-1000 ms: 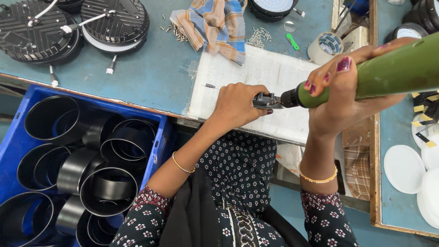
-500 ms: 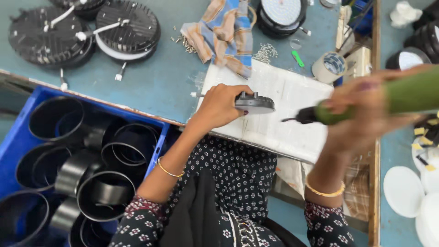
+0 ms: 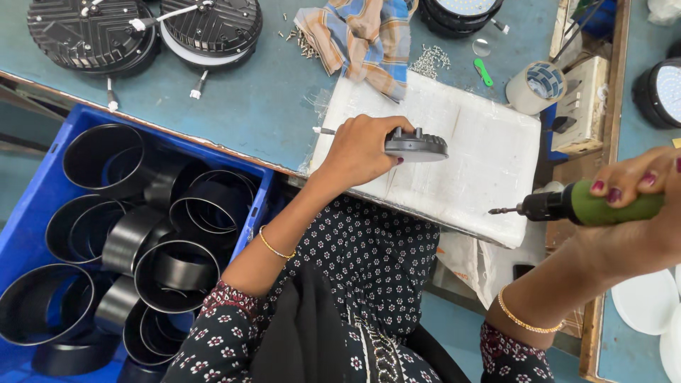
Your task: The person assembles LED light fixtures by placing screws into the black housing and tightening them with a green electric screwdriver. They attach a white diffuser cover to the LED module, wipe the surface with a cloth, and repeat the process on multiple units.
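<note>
My left hand (image 3: pixel 363 150) grips a dark round finned lamp housing (image 3: pixel 417 145) tilted on edge on a white foam pad (image 3: pixel 475 152). My right hand (image 3: pixel 631 213) holds a green electric screwdriver (image 3: pixel 582 204) off the pad's right side, its bit pointing left and clear of the housing. A thin white wire end sticks out by my left hand.
A blue crate (image 3: pixel 42 213) of several black rings stands low left. Two finned black housings (image 3: pixel 145 32) lie at the far left of the teal table, near a striped cloth (image 3: pixel 365 39), loose screws (image 3: pixel 429 60), a tape roll (image 3: pixel 532 86) and white discs (image 3: pixel 649 301).
The screwdriver has pulled away to the right and down, off the housing. My left hand has tipped the housing up on the foam pad.
</note>
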